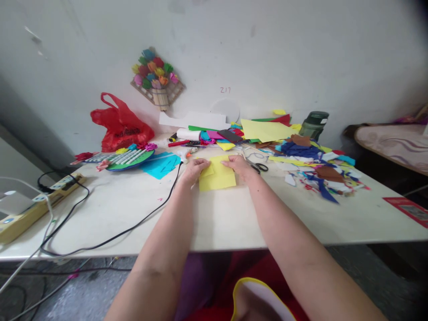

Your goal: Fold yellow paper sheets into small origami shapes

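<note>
Fingers (pixel 203 163) pinching a yellow sheet (pixel 219 182) from both sides

So your left hand (pixel 195 171) has thumb and fingers pinched together on the sheet's left side, and your right hand (pixel 241 166) has the same kind of pinch near its top right corner. The sheet's right in front of you, over the middle of the white table (pixel 220 223); can't tell if it's flat down or lifted a bit. There's a smaller yellow layer (pixel 207 170) at your left thumb too, either a fold or a separate piece, hard to say.

Closest to you, below the table edge, is some red cloth (pixel 264 267). On your left a cream power strip (pixel 20 224) sits near the side, and a black cable (pixel 129 229) snakes across the tabletop. Just past your right hand you've got black-handled scissors (pixel 261 167), with a messy heap of scraps (pixel 329 174) further right. Bright blue paper (pixel 161 166) lies left of your left hand, beside a round green piece (pixel 143 159) topped with pale rolls.

Further back there's a red plastic bag (pixel 125 122) on the left, a big pale yellow sheet (pixel 267 130) on the clutter, and a dark green bottle (pixel 313 125). Behind it all, a colourful flower decoration (pixel 154 71) hangs on the wall (pixel 267 58).
</note>
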Available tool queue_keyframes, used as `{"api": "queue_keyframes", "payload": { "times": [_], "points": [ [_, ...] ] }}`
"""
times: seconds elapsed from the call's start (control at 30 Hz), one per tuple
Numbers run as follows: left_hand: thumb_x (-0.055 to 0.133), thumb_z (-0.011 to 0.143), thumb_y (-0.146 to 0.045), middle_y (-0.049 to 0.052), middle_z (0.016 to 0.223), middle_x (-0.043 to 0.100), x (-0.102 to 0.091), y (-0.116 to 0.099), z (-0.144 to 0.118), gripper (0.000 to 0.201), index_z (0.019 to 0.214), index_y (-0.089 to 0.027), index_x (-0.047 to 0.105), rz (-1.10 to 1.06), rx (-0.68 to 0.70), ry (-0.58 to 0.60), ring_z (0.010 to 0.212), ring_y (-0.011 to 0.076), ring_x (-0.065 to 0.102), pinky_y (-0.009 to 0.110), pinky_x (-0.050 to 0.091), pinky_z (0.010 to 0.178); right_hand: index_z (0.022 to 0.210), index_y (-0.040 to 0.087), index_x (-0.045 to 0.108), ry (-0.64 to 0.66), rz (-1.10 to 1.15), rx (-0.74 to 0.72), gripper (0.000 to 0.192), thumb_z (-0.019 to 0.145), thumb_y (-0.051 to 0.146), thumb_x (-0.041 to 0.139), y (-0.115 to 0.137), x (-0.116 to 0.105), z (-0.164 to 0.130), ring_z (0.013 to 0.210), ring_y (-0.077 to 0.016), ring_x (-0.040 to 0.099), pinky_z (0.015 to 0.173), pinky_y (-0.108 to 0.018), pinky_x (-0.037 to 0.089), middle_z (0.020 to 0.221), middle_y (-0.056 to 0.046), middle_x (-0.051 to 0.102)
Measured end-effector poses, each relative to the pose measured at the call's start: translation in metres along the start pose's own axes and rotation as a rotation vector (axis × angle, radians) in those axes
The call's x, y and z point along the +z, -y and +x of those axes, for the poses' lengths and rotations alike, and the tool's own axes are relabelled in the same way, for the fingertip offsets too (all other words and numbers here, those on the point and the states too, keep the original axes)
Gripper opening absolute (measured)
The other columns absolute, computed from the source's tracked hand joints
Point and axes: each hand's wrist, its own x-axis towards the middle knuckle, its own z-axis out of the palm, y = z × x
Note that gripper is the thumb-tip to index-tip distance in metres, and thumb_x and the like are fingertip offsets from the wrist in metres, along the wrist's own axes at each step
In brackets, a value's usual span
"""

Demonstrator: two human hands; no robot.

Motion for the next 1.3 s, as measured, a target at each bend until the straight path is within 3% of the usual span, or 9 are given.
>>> {"api": "queue_keyframes", "payload": {
  "times": [0.1,0.3,0.47,0.73,1.0,1.3],
  "points": [
    [0.065,0.065,-0.039,-0.004,0.049,0.049,0.0,-0.001,0.0,0.026,0.06,-0.015,0.054,0.001,0.019,-0.033,0.045,0.0062,0.039,0.021,0.028,0.046,0.069,0.018,0.061,0.039,0.008,-0.001,0.025,0.057,0.035,0.074,0.0,0.001,-0.001,0.06,-0.0165,0.059,0.06,-0.029,0.048,0.063,0.0,0.063],
    [0.063,0.064,-0.039,-0.004,0.048,0.047,0.0,-0.001,0.0,0.026,0.06,-0.015,0.055,0.028,0.025,-0.039,0.045,0.0059,0.037,0.021,0.024,0.045,0.065,0.016,0.06,-0.044,-0.037,0.015,0.027,0.051,0.032,0.077,-0.004,0.003,0.002,0.057,-0.0156,0.059,0.057,-0.028,0.048,0.061,0.001,0.063],
    [0.063,0.064,-0.038,-0.005,0.047,0.042,-0.001,0.003,0.002,0.027,0.058,-0.015,0.053,0.013,0.044,-0.02,0.044,0.0055,0.035,0.021,0.023,0.044,0.066,0.017,0.062,-0.017,0.025,0.028,0.026,0.051,0.032,0.077,-0.005,0.003,0.003,0.056,-0.0162,0.06,0.057,-0.029,0.05,0.059,0.001,0.064],
    [0.059,0.069,-0.043,-0.003,0.049,0.049,0.0,0.005,0.004,0.03,0.06,-0.015,0.053,-0.086,-0.086,-0.024,0.043,0.0077,0.042,0.022,0.028,0.043,0.068,0.017,0.064,-0.031,0.049,0.036,0.024,0.053,0.031,0.077,0.0,0.006,-0.001,0.057,-0.0173,0.062,0.057,-0.03,0.051,0.06,0.0,0.066],
    [0.065,0.067,-0.042,0.0,0.058,0.06,0.0,0.006,0.003,0.029,0.071,-0.014,0.06,-0.137,-0.09,0.099,0.055,0.0126,0.057,0.023,0.042,0.055,0.072,0.016,0.067,-0.018,0.029,0.032,0.024,0.056,0.032,0.076,-0.001,0.005,0.0,0.057,-0.0174,0.063,0.056,-0.029,0.051,0.062,-0.001,0.067],
    [0.068,0.063,-0.041,-0.002,0.054,0.055,-0.002,0.005,0.002,0.029,0.063,-0.014,0.056,-0.074,-0.069,0.085,0.046,0.0079,0.047,0.02,0.031,0.045,0.074,0.017,0.067,0.028,0.031,-0.019,0.022,0.058,0.03,0.075,-0.004,0.003,0.001,0.056,-0.0167,0.062,0.057,-0.028,0.05,0.062,0.0,0.067]
  ]
}}
